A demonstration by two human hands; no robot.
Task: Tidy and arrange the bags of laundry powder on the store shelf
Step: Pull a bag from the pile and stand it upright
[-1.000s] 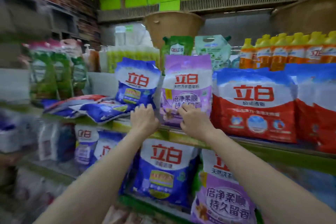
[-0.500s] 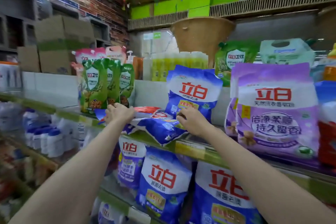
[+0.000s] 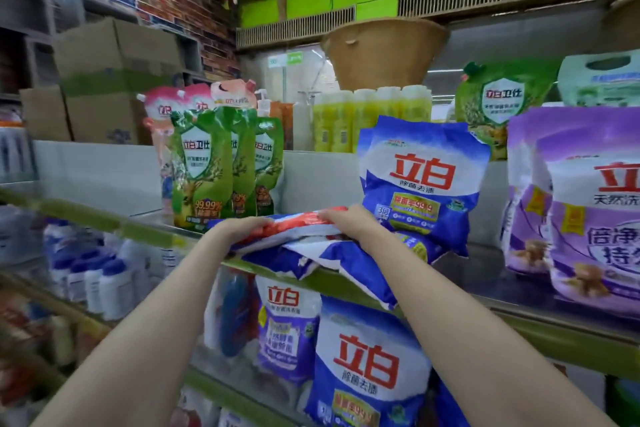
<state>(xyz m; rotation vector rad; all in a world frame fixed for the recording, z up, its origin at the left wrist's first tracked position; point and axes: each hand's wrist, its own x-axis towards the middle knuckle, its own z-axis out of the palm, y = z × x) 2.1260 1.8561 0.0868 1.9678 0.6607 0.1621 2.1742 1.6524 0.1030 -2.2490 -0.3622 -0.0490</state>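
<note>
Both your hands grip the crinkled red-and-white bag (image 3: 294, 222) — left hand (image 3: 239, 232) at its left end, right hand (image 3: 349, 220) at its right. It lies flat atop slumped blue bags (image 3: 332, 260) at the shelf (image 3: 519, 326) edge, beside an upright glossy blue bag (image 3: 420, 184).

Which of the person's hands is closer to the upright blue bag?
The right hand, just beside the upright blue bag. The left hand is farther left, on the red-and-white bag.
</note>
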